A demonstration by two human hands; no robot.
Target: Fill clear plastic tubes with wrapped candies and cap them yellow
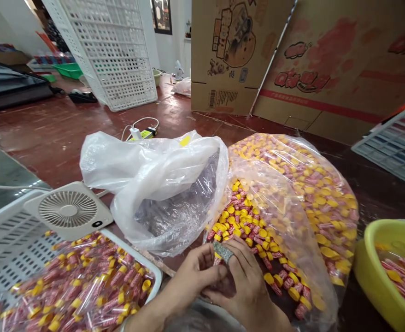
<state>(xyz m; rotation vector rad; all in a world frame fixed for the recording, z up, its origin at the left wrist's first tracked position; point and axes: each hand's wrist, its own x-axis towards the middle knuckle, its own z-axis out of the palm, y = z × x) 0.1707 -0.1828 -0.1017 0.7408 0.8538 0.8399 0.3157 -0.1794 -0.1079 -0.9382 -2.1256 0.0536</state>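
My left hand (197, 272) and my right hand (249, 286) meet low in the middle of the head view, both with curled fingers. Between the left fingertips shows a small yellow-capped red tube (217, 259), partly covered. A grey speckled wrap (223, 252) sits around a finger of my right hand, whose grip is hidden from this side. Just beyond the hands, many loose yellow-capped red pieces (243, 216) spill from a large clear bag (321, 198). To their left, a wide-mouthed translucent plastic bag (174, 216) gapes on the table.
At lower left, a white basket (155, 272) holds many clear-wrapped pieces, with a small fan (73, 210) on its rim. A yellow tub (375, 272) stands right. Behind are a power strip (147, 133), a tall white crate (119, 55) and cardboard boxes (237, 55).
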